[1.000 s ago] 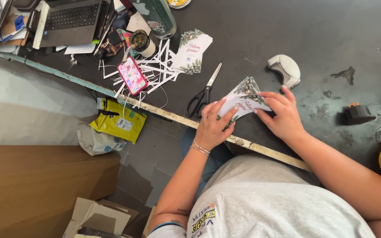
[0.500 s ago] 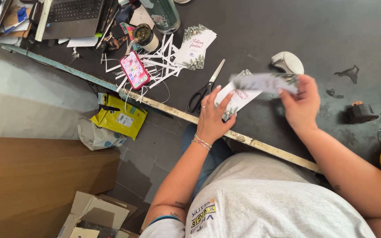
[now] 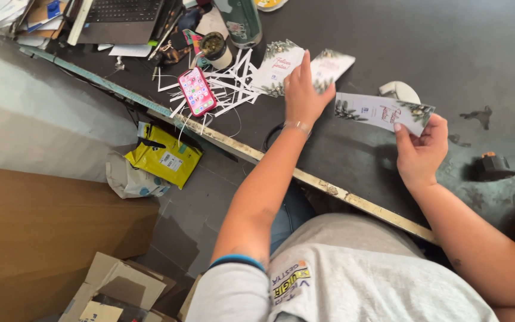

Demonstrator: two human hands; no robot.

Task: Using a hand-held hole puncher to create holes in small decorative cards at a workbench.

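My right hand (image 3: 419,150) holds a long printed paper strip (image 3: 377,111) with leaf decoration above the dark table (image 3: 436,42). My left hand (image 3: 301,95) reaches forward and grips a small printed card (image 3: 331,64), lowering it beside another printed card (image 3: 279,67) that lies on the table. A bracelet circles my left wrist. The scissors are mostly hidden under my left forearm; only a dark handle loop (image 3: 269,136) shows.
A pink phone (image 3: 196,90) lies on a pile of white paper offcuts (image 3: 233,89). Behind are a laptop (image 3: 123,18), a cup (image 3: 216,49) and a green bottle (image 3: 239,21). A white tape dispenser (image 3: 399,92) and a small dark object (image 3: 491,167) sit right. A yellow bag (image 3: 163,155) and cardboard boxes (image 3: 120,286) lie on the floor.
My hands separated the paper: the right lifted the long strip and moved right, while the left carried a small card forward towards the cards on the table.
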